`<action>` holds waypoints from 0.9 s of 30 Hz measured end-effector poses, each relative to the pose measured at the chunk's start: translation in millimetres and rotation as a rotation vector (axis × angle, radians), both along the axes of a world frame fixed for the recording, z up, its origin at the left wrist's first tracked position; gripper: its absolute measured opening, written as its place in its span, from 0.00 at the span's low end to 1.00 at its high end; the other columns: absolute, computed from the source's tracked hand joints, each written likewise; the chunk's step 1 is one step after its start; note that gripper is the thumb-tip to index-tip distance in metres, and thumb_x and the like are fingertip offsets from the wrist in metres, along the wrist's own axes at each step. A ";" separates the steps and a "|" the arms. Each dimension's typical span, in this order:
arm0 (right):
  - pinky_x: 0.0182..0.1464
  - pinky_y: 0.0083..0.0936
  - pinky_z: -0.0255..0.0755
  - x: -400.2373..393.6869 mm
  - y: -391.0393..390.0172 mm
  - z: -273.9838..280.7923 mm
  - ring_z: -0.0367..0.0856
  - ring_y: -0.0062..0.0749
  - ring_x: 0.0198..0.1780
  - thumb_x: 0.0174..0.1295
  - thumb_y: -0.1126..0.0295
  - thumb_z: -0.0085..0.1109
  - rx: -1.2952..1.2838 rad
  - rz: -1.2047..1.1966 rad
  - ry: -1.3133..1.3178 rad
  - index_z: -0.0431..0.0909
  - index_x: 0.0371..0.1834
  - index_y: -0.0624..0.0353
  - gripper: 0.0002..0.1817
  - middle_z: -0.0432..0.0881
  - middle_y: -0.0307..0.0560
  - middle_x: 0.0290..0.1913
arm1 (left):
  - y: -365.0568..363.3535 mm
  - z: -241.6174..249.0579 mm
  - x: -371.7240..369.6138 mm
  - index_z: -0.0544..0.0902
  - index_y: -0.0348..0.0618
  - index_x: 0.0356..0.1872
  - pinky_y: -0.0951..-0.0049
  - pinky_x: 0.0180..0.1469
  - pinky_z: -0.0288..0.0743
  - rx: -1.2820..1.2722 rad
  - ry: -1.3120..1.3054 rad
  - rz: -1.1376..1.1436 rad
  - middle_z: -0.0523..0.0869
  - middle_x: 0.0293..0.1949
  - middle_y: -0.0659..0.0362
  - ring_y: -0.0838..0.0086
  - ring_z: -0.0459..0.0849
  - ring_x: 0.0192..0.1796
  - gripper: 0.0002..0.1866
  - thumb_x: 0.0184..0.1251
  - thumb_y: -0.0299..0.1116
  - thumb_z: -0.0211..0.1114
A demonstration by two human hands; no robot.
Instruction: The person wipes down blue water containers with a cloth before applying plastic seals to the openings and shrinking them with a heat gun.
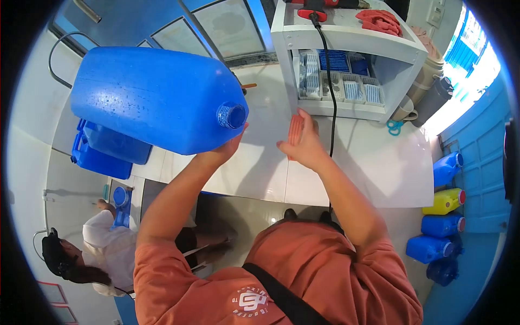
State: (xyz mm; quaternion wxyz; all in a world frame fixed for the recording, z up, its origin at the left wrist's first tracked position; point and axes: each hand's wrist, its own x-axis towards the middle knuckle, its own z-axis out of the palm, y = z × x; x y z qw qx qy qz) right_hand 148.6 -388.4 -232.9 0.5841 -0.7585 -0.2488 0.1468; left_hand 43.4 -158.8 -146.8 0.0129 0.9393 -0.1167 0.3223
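Note:
A large blue plastic jug [157,97] lies tilted on its side at upper left, wet drops on its surface. Its uncapped neck [232,116] points toward the right. My left hand [228,147] holds the jug from beneath, close to the neck; most of the fingers are hidden behind it. To the right, over the white counter [260,168], my right hand [310,143] pinches a flat, ribbed, salmon-coloured piece [295,136] between thumb and fingers. I cannot make out exactly what that piece is.
A white shelf unit [352,32] holds baskets of small packets, a red heat gun [312,12] and a red cloth [380,21]. Its black cord [332,108] crosses the counter. Blue scissors [395,127] lie right. A co-worker [111,244] handles a blue container [122,206] at left.

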 end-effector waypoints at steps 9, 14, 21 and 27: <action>0.66 0.62 0.64 18.0 -25.3 41.7 0.59 0.67 0.71 0.40 0.50 0.80 -0.799 0.332 -0.362 0.56 0.76 0.57 0.60 0.55 0.67 0.72 | 18.6 -9.2 2.5 0.85 0.45 0.50 0.59 0.54 0.79 0.029 0.065 0.062 0.87 0.50 0.54 0.57 0.85 0.51 0.15 0.64 0.35 0.73; 0.64 0.50 0.71 44.1 -21.7 79.1 0.64 0.62 0.69 0.42 0.52 0.82 -0.796 0.326 -0.389 0.53 0.78 0.58 0.61 0.56 0.65 0.73 | 11.0 30.7 8.8 0.79 0.43 0.51 0.59 0.61 0.72 -0.139 0.047 0.121 0.84 0.46 0.56 0.62 0.82 0.53 0.14 0.67 0.30 0.69; 0.55 0.35 0.78 36.9 -34.9 91.8 0.83 0.46 0.52 0.52 0.53 0.76 0.037 0.286 0.041 0.42 0.80 0.68 0.62 0.77 0.64 0.57 | 48.3 166.8 -8.4 0.69 0.32 0.64 0.73 0.55 0.76 -1.018 -0.067 0.086 0.84 0.46 0.56 0.72 0.83 0.47 0.27 0.70 0.35 0.66; 0.56 0.36 0.78 33.3 31.3 35.1 0.83 0.50 0.54 0.64 0.59 0.66 -0.166 0.494 0.125 0.41 0.80 0.71 0.52 0.78 0.68 0.58 | 167.1 161.1 9.4 0.84 0.37 0.45 0.73 0.47 0.78 -1.497 0.146 0.266 0.84 0.36 0.57 0.70 0.84 0.40 0.19 0.71 0.46 0.63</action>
